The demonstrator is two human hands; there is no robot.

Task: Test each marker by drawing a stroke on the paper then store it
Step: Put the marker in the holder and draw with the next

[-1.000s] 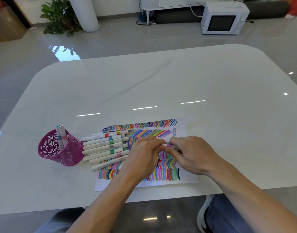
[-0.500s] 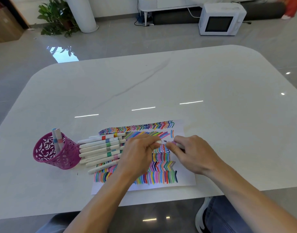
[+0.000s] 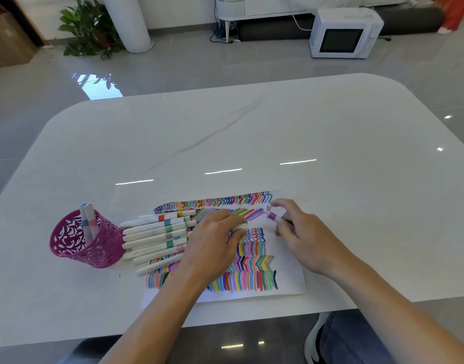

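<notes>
At the far left stands the pink cup [image 3: 68, 248], with two stored markers [image 3: 87, 222] upright in it. Just beside it to the right, a row of capped markers [image 3: 154, 232] lies side by side across the left edge of the paper [image 3: 288, 271], their long axes running left to right. The left hand [image 3: 212, 248] rests on the paper beside them and pinches a white cap [image 3: 240, 226] between thumb and fingers. Further right, the right hand [image 3: 304, 237] grips the purple marker [image 3: 274, 217]. Its barrel slants up and to the left out of the fingers, and the tip sits at the right end of the second band of strokes — whether it touches the sheet is not clear. The cap lies left of that tip, so recapping looks like a short meeting of hands. The cup is well apart from the right hand, and the left hand is nearer to it.
</notes>
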